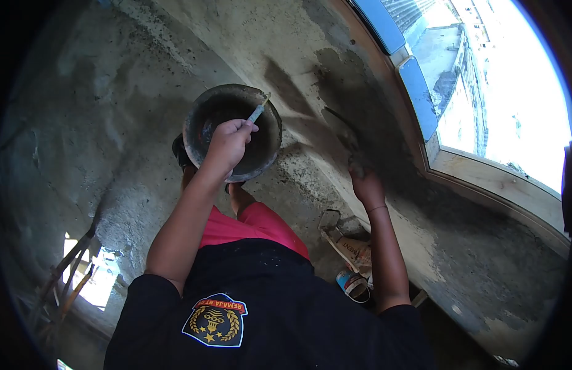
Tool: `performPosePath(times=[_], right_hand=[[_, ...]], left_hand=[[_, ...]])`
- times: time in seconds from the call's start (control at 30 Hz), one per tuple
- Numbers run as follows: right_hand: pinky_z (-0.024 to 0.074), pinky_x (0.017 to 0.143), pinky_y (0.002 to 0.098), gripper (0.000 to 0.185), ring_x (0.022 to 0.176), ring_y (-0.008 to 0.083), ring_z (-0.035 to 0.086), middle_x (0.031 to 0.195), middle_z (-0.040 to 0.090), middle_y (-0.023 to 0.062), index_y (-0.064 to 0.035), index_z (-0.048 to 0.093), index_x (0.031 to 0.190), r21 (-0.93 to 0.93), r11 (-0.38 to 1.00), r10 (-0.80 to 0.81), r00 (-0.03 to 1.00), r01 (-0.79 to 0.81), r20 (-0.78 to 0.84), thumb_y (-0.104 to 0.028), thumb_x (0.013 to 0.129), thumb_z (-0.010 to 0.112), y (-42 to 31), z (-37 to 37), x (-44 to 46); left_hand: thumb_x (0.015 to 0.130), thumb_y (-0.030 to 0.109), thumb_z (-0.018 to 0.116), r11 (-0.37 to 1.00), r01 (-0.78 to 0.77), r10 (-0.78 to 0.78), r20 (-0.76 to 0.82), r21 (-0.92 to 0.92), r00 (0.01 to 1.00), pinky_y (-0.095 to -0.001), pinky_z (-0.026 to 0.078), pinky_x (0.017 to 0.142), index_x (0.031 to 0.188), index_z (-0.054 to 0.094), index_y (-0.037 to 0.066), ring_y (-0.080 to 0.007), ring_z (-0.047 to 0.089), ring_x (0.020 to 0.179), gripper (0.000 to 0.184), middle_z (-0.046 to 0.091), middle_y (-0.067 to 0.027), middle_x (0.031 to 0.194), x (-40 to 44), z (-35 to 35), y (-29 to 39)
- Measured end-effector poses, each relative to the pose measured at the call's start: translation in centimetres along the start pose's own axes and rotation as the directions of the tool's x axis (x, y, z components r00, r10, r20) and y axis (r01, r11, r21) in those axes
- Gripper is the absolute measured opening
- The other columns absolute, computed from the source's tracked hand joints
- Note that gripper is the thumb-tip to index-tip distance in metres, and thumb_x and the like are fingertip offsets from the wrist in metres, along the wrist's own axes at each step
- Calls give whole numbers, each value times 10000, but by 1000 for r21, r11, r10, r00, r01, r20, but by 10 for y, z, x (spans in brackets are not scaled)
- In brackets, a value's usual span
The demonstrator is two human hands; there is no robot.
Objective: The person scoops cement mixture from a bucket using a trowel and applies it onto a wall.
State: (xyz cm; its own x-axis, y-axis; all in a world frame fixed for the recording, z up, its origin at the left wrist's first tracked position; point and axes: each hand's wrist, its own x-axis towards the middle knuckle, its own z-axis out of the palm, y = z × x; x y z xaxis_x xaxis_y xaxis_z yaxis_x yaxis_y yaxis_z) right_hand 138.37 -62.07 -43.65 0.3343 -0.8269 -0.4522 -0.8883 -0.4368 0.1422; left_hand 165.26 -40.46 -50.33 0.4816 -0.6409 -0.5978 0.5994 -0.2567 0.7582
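My left hand (229, 147) is closed round a short tool with a pale grey handle (256, 114); its narrow yellowish end points away from me. The rest of that tool is hidden by the hand. Underneath is a round dark basin (270, 145) with a worn grey rim, in front of my feet. My right hand (366, 184) is at the wall below the window, fingers curled round what looks like a trowel (342, 128), its dark, narrow blade close against the surface. Damp, dark plaster (390, 135) covers the wall around it.
A window frame (465, 166) edges the wall at right. On the floor near my right arm lie a torn cement bag (353, 248), a pale strip of wood (340, 250) and a small can (352, 283). Thin poles (73, 271) stand at lower left.
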Motion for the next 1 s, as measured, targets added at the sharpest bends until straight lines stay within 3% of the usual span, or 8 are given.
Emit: performPosePath(times=[0.17,0.23,0.33,0.43,0.67,0.73,0.93,1.0], right_hand=[[473,860,460,570,1001,403,590,1053,622,243,-38,629,1091,150,988,16,998,-25,55,-534,827,531,-10,-8,6],[483,824,471,538,958,408,601,993,632,245,-40,647,1025,67,998,-7,986,18,-166,-526,819,548,3,4,18],[479,831,474,545,961,409,600,996,632,247,-37,647,1028,23,1000,-1,983,5,-182,-530,811,558,12,7,3],[479,831,473,565,962,411,599,999,630,249,-41,634,1060,21,997,73,997,-72,-14,-542,813,550,3,1,-13],[486,811,471,545,947,407,605,984,634,247,-31,630,1041,156,987,-5,988,29,-154,-524,825,543,-11,11,6],[490,802,464,534,933,404,610,977,635,249,-35,631,1041,71,997,1,977,14,-211,-517,828,544,-5,15,9],[488,809,468,566,939,401,610,987,639,234,-47,613,1105,72,997,-2,1000,3,-15,-536,840,510,-22,11,-12],[489,809,466,566,935,399,611,985,643,224,-48,618,1098,88,994,-58,988,71,-145,-539,838,509,-23,30,11]], left_hand=[[960,201,478,1000,15,-15,-4,-2,1000,-189,278,526,928,615,2,-28,342,574,243,426,60,651,-4,-2,1],[962,198,473,1000,12,-12,-13,-12,1000,-186,271,518,928,612,0,-25,338,568,244,421,62,648,-5,-4,2],[962,195,472,1000,11,-11,-11,-21,1000,-187,268,515,924,609,-3,-24,333,565,243,415,64,644,-8,-10,6],[960,189,471,999,3,-3,-4,-33,1000,-188,263,511,927,607,-7,-21,330,560,240,412,65,641,-9,-15,9],[938,206,511,999,17,-17,-11,-27,1000,-205,325,545,910,648,-4,-50,412,602,253,480,26,669,-13,-21,14],[942,196,504,998,17,-18,-24,-55,1000,-196,322,545,915,645,-9,-46,409,604,250,479,27,672,-15,-26,22],[944,186,500,995,41,-43,-26,-91,999,-185,315,546,929,635,-12,-46,389,598,241,468,36,674,-24,-31,43],[945,189,500,996,19,-21,-18,-85,1000,-181,299,518,938,627,-13,-38,374,572,239,460,42,665,-25,-32,49]])
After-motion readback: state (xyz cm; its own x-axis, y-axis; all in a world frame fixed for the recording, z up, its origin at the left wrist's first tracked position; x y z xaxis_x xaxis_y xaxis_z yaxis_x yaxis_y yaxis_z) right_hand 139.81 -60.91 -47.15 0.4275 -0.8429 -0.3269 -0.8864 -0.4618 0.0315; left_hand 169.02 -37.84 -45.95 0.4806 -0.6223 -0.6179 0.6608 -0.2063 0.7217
